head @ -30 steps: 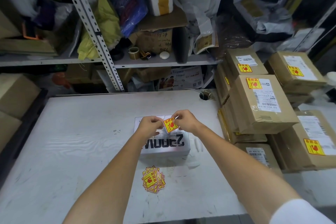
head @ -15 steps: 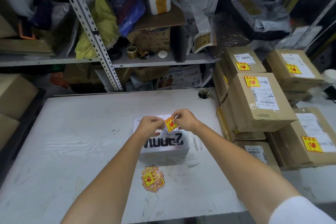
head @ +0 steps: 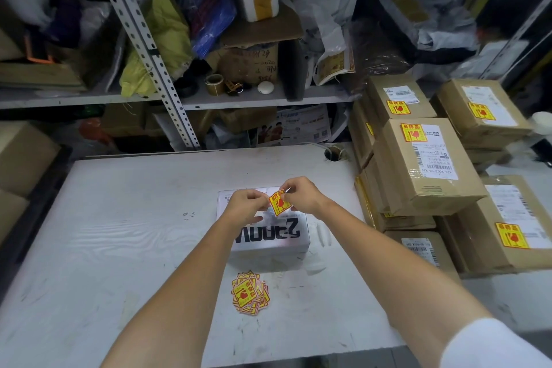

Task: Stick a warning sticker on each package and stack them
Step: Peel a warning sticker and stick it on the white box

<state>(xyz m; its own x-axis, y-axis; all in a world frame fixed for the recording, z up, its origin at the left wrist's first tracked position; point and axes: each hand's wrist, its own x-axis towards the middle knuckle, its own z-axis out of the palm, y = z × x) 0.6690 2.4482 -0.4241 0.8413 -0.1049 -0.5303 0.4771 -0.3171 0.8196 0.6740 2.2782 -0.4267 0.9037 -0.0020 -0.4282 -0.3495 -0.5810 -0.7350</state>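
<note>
Your left hand (head: 248, 203) and right hand (head: 301, 196) together pinch warning sticker (head: 278, 202) above white package (head: 268, 236); sticker pile (head: 250, 293) at 6 o'clock of it.

Only small moves here: the right hand (head: 301, 196) creeps up and in at the top corner of the warning sticker (head: 279, 204), the left hand (head: 248, 203) eases slightly higher, and a little more of the sticker's yellow face now shows between them.
</note>
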